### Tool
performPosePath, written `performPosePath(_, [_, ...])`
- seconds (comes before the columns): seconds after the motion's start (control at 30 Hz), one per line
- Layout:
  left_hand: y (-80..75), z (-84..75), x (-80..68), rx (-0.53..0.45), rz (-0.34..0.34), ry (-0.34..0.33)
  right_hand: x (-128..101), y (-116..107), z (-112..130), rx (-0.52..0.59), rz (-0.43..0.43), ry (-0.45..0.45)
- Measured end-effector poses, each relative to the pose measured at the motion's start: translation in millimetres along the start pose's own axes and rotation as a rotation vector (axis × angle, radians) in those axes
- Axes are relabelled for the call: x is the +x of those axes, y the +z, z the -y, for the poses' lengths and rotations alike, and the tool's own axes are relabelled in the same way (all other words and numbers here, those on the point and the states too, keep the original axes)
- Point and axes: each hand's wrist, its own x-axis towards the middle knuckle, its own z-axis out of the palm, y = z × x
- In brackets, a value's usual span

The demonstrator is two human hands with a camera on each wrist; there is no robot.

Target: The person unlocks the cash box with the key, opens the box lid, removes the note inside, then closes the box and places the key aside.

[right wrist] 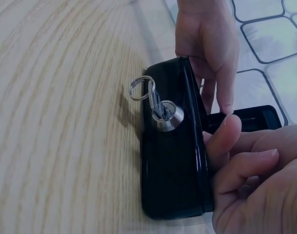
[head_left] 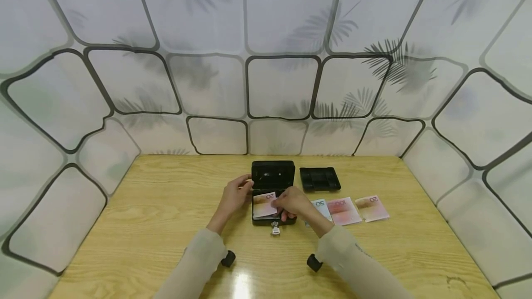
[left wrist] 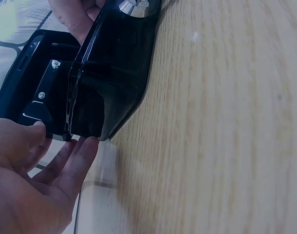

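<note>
A small black cash box (head_left: 273, 221) stands on the table with its lid (head_left: 266, 170) raised. Keys on a ring (right wrist: 141, 88) hang from the round lock (right wrist: 168, 117) on its front. Over the box's inside lies a pinkish 20 banknote (head_left: 262, 204), its right edge pinched by my right hand (head_left: 293, 201). In the right wrist view that hand's fingers (right wrist: 227, 134) curl over the box's rim, and the note is hidden. My left hand (head_left: 236, 194) is at the box's left side; its relaxed fingers (left wrist: 80, 158) touch the corner near the hinge.
Right of the box lie a bluish 50 banknote (head_left: 321, 206), a red 100 banknote (head_left: 344, 211) and another 20 banknote (head_left: 372, 208). Behind them is a black compartment tray (head_left: 320, 187). A patterned curtain (head_left: 276, 86) surrounds the wooden table (head_left: 166, 197).
</note>
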Motion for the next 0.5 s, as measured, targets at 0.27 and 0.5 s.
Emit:
performPosePath(0.27, [-0.4,-1.1,-1.4,0.009,0.005,0.001,-3.1,-0.1,-0.3,-0.019,-0.011,-0.012])
performPosePath(0.5, [-1.1,-0.9,-0.6,0.053,-0.005,0.032,-2.8,-0.9,-1.4,0.026,-0.018,0.003])
